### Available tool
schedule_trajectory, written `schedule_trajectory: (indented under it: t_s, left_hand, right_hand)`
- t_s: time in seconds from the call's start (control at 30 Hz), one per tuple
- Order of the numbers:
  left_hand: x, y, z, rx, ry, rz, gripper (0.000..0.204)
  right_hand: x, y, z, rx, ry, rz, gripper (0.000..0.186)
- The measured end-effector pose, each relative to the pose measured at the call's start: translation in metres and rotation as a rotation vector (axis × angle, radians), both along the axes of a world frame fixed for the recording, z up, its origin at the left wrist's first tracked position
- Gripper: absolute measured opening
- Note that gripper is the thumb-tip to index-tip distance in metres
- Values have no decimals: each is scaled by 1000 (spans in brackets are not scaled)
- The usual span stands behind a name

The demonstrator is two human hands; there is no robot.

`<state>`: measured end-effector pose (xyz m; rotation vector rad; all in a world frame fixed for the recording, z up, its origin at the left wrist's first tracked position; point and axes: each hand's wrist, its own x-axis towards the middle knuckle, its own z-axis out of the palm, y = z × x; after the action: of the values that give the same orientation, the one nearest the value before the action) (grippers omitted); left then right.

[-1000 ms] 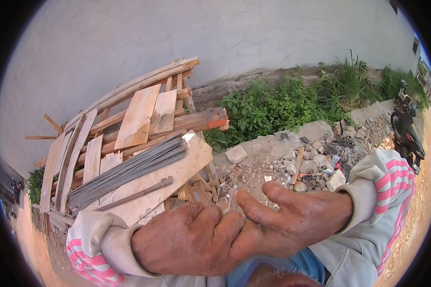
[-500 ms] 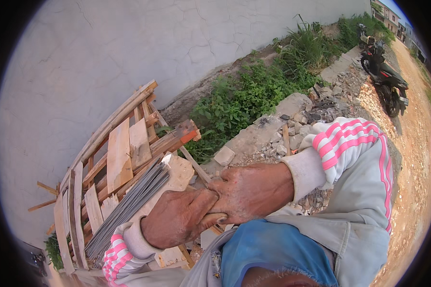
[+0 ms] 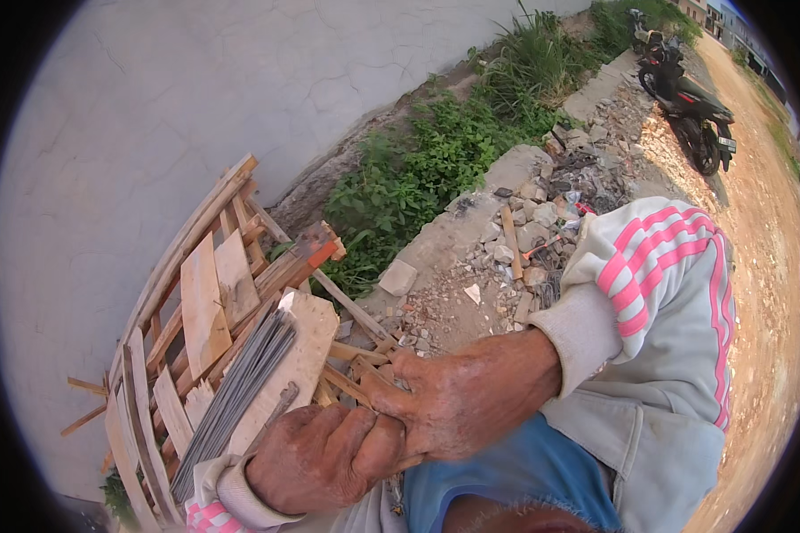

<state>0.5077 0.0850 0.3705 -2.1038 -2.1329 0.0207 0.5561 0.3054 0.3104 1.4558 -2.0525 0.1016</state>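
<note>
In the head view my left hand (image 3: 324, 453) is low at centre, its fingers curled round part of my right hand. My right hand (image 3: 467, 395) lies against it from the right, fingers bent and partly hidden; I cannot make out anything between them. Just behind my left hand are a bundle of grey metal rods (image 3: 236, 404) and a pale board (image 3: 307, 329), with a rusty bar (image 3: 278, 407) on it. Blue fabric (image 3: 542, 471) shows below my hands.
A timber pile (image 3: 200, 298) leans along the grey wall (image 3: 133, 115) at left. Weeds (image 3: 400, 178) grow by the wall. Rubble (image 3: 498, 258), with a stick and an orange-handled tool, lies beyond my hands. Parked motorbikes (image 3: 693, 115) stand beside a dirt track (image 3: 756, 204) at right.
The view has turned toward the track, shifting the motorbikes upward. My right hand's fingers, raised and apart a second ago, have folded in against my left hand, and both hands sit closer together.
</note>
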Motion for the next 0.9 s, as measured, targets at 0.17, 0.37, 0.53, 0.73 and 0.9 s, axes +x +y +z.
schedule_trajectory:
  t_s: [0.17, 0.37, 0.53, 0.73, 0.9]
  left_hand:
    - [-38, 15, -55, -108, -447, 162, 32]
    - [-60, 21, -157, 106, -653, 218, 25]
    - [-54, 27, -199, 189, -784, 231, 24]
    - [-43, 35, -206, 245, -825, 276, 23]
    - [-32, 39, -208, 255, -783, 369, 22]
  right_hand:
    - [-24, 13, -55, -52, -668, 96, 26]
    - [-30, 15, -127, -351, -922, 31, 25]
    - [-21, 9, -160, -520, -1044, -86, 22]
    - [-18, 11, -179, -705, -1153, 19, 19]
    - [-22, 16, -179, -717, -1218, 109, 17]
